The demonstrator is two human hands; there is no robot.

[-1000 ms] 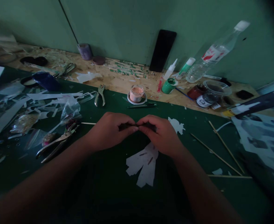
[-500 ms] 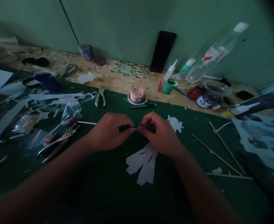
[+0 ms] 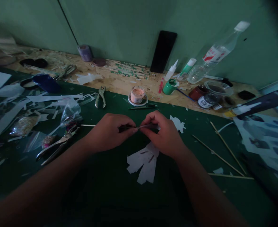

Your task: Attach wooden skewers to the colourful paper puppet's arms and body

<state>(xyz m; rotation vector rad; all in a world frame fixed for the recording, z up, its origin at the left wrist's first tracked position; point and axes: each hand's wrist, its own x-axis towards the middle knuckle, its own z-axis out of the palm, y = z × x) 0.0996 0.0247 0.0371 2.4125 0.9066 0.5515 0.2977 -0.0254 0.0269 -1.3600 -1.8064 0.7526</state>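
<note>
My left hand (image 3: 112, 130) and my right hand (image 3: 162, 132) meet at the fingertips above the green mat (image 3: 101, 192). Both are closed in a pinch on a thin greyish strip (image 3: 150, 126), which runs between them. Its material is too dark to make out, and the fingers hide part of it. Below my right hand lies a white paper cutout (image 3: 141, 162) with splayed ends and small dark marks. Just beyond that hand is a smaller white cutout (image 3: 177, 124) with a jagged edge. A thin pale stick (image 3: 88, 125) reaches toward my left wrist.
At left are paper scraps (image 3: 8, 116), metal pliers (image 3: 58, 145) and a bead bag (image 3: 25, 124). A hole punch (image 3: 100, 96), an orange paint jar (image 3: 137, 95) and a pen (image 3: 143, 107) lie ahead. Bamboo sticks (image 3: 226, 148) are at right. A bottle (image 3: 214, 55) leans at the wall.
The view has shifted slightly. Both hands keep their pinch on the strip, and its part in my right hand now looks paler and a little turned.
</note>
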